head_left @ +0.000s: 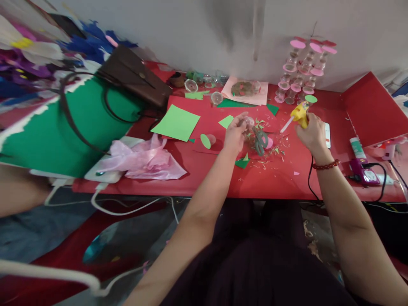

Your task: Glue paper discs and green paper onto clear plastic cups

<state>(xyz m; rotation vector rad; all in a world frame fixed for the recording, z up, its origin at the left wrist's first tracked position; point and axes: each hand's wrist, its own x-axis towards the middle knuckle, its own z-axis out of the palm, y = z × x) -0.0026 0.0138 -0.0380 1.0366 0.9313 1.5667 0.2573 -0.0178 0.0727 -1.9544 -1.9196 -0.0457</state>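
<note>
My left hand [235, 134] is closed round a small clear plastic piece [249, 122], whose exact kind is blurred. My right hand [311, 131] grips a yellow hot glue gun [298, 113], with a whitish glue stick showing at one end. Dark-handled scissors [260, 141] lie between the hands among paper shavings, beside a pink paper disc [269, 143]. A small clear cup [212, 139] with a light green disc [205, 141] on its end lies on its side left of my left hand. A green disc [311, 99] shows just beyond the glue gun.
Stacked clear cups with pink discs [296, 76] stand against the wall. Light green paper [175, 122], a pink plastic bag [146, 159] and a brown handbag [137, 76] lie left. A phone [327, 135] and purple power socket [365, 171] with cables are right. Another person's arm [22, 191] shows far left.
</note>
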